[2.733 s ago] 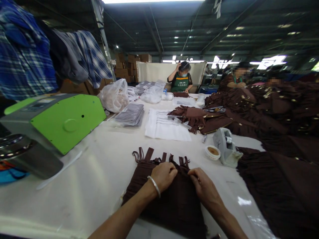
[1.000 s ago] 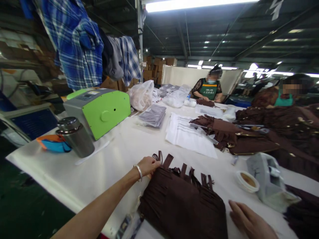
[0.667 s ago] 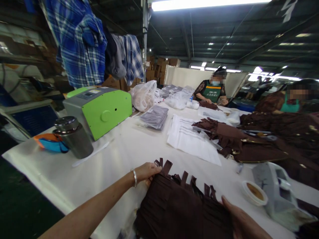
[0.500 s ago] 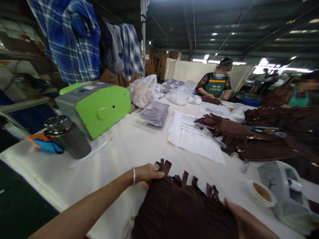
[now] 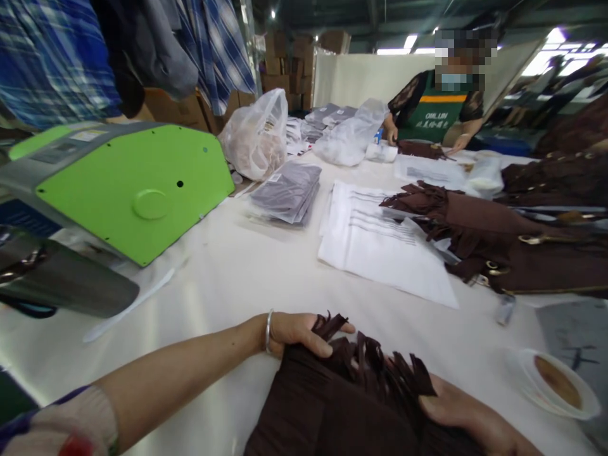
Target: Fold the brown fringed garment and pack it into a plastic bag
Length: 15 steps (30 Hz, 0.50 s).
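Observation:
A dark brown fringed bag (image 5: 342, 405) lies at the near edge of the table, its loose strips pointing away from me. My left hand (image 5: 304, 334), with a silver bangle at the wrist, is closed on the fringe at its far left corner, thumb on top. At the right side, my right hand (image 5: 446, 402) holds the fringe from behind; strips hide most of its fingers. Past the hands, white printed bags (image 5: 375, 247) lie flat in a stack. More brown fringed bags (image 5: 513, 234) with gold zips and rings are piled to the right.
A green and grey machine (image 5: 142, 190) stands at left, with a dark flask (image 5: 71, 278) before it. Grey packets (image 5: 287, 190) and a full plastic bag (image 5: 259, 136) are farther back. A round tub (image 5: 555, 383) sits at right. A co-worker (image 5: 432, 107) works across the table.
My view has moved closer to the table. My right hand has shifted in toward the left hand, under the strips, and the fringe is now bunched and folded between them.

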Tool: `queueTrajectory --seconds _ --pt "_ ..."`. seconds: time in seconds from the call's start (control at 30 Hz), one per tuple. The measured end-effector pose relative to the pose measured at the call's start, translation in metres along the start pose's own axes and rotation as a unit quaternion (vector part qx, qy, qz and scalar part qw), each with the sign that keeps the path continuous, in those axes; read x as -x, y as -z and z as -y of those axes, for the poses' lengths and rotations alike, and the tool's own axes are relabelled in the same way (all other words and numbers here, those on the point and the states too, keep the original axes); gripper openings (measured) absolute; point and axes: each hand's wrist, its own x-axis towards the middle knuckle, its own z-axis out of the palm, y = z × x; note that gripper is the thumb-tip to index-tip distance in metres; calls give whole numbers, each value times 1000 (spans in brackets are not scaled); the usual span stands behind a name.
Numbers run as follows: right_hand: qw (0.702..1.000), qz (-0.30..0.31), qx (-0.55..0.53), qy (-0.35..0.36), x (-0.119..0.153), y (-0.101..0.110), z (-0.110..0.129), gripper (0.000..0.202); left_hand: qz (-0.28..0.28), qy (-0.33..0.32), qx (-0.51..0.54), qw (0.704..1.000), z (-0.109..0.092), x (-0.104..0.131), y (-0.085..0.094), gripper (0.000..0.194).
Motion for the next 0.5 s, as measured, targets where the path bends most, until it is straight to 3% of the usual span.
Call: queueTrajectory --seconds 0.17,0.27,0.37,0.5 --pt "995 62 -84 -8 -7 -12 20 63 -5 8 -52 999 -14 -13 -1 89" --pt "994 103 -39 -11 0 -12 33 58 2 -10 -192 981 -26 -8 -13 77" --pt "989 99 108 -26 15 -6 38 59 -15 -72 -375 924 -33 6 -38 67" --pt "951 64 301 19 29 -9 28 48 -80 -102 -588 798 -18 31 -68 75"
